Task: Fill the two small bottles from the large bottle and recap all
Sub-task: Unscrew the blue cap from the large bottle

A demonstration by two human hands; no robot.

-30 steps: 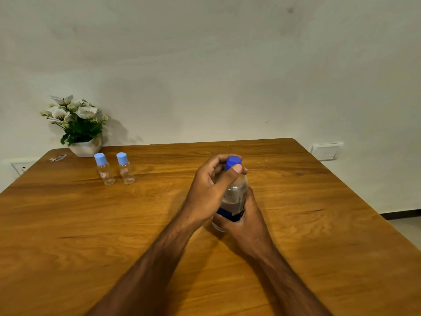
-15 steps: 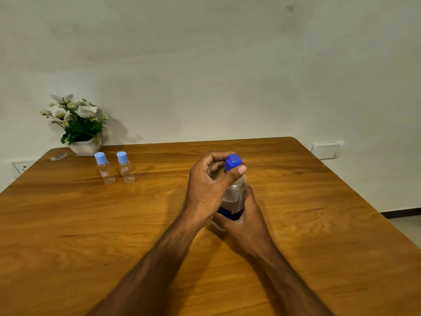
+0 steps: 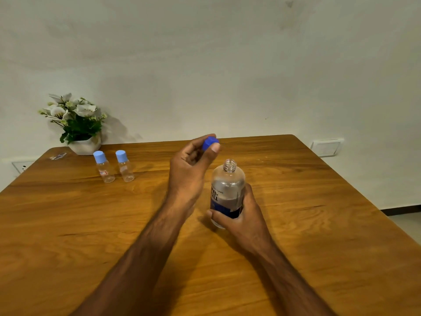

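Note:
The large clear bottle (image 3: 227,190) with a dark blue label stands upright on the wooden table (image 3: 319,224), its threaded neck uncovered. My right hand (image 3: 241,215) grips its lower body. My left hand (image 3: 191,172) pinches the dark blue cap (image 3: 209,142) between thumb and fingers, up and to the left of the bottle's mouth. Two small clear bottles (image 3: 103,167) (image 3: 124,166) with light blue caps stand side by side at the far left of the table, apart from both hands.
A white pot of white flowers (image 3: 78,124) sits at the table's back left corner, with a small wrapper (image 3: 58,155) beside it. Wall sockets (image 3: 327,147) lie behind the table on the right and at the far left.
My left hand has taken the blue cap off the large bottle and lifted it up and to the left. The bottle's neck is now bare. My right hand still holds the bottle.

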